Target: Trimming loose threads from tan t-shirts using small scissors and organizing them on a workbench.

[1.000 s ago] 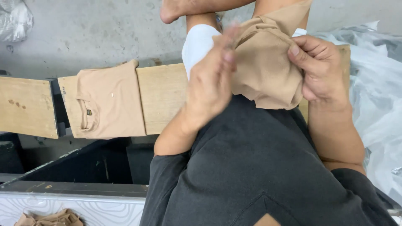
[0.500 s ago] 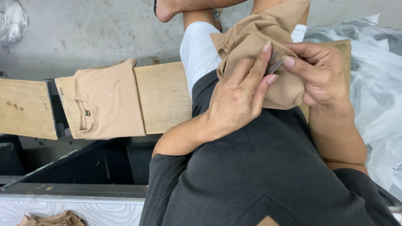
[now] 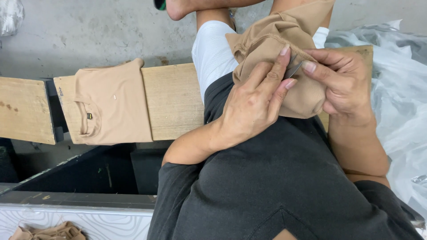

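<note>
A bunched tan garment point(image 3: 284, 49) rests over my lap. My left hand point(image 3: 255, 102) lies on it, its thumb and forefinger pinching the fabric near a small grey metal tool point(image 3: 293, 70). My right hand point(image 3: 344, 82) grips the garment from the right and pinches that tool with thumb and finger. My dark grey shirt point(image 3: 275, 186) fills the lower middle of the view, with white shorts point(image 3: 211, 53) showing above it.
A folded tan shirt point(image 3: 106, 104) lies flat on a wooden board point(image 3: 171, 100) to the left. Crumpled clear plastic sheeting point(image 3: 396, 102) sits at the right. More tan cloth point(image 3: 49, 232) shows at the bottom left. Someone's bare foot point(image 3: 178, 6) is at the top.
My left hand has slid down from the garment's top edge and closed its fingers beside the right hand's fingertips. The small grey tool now shows between them.
</note>
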